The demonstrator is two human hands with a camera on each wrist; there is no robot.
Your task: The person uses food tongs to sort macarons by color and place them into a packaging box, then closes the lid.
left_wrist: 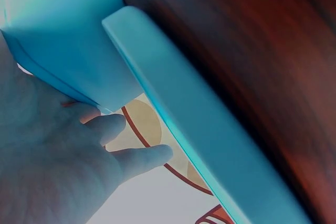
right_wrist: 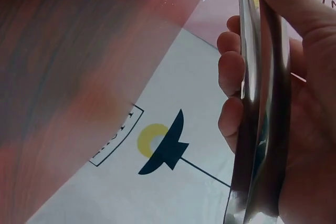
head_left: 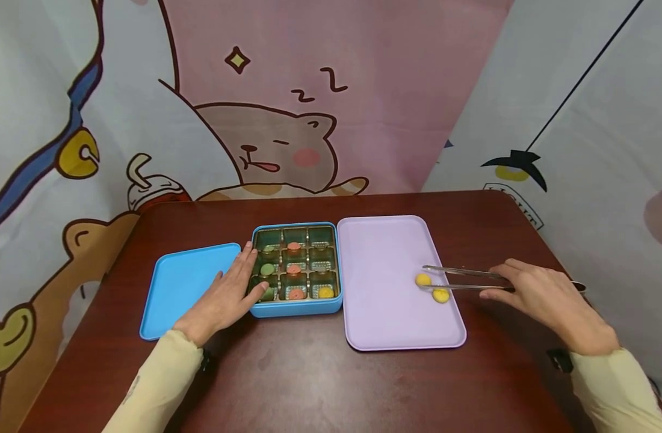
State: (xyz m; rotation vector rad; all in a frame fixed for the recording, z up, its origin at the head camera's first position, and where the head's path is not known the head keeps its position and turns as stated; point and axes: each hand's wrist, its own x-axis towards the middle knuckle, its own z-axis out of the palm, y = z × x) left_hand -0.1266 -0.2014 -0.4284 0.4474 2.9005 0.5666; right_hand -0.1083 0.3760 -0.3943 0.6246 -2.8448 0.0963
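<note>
My left hand (head_left: 222, 300) lies along the left side of a blue box (head_left: 295, 309), fingers extended and the thumb over its near left corner. Inside the box is a divided insert; green pieces sit in its left column, orange-pink ones in the middle, and a yellow piece (head_left: 326, 292) at the near right. My right hand (head_left: 550, 300) grips metal tongs (right_wrist: 273, 103), thumb on one arm and fingers round the other. Their spread tips reach over the lilac tray (head_left: 385, 270), around one yellow piece (head_left: 423, 279); another yellow piece (head_left: 441, 295) lies just nearer.
A blue lid (head_left: 187, 291) lies flat left of the box, partly behind my left hand. The lilac tray stands against the box's right side. All rest on a dark wooden table (head_left: 309, 379), with a printed cartoon cloth (head_left: 396, 90) hanging behind.
</note>
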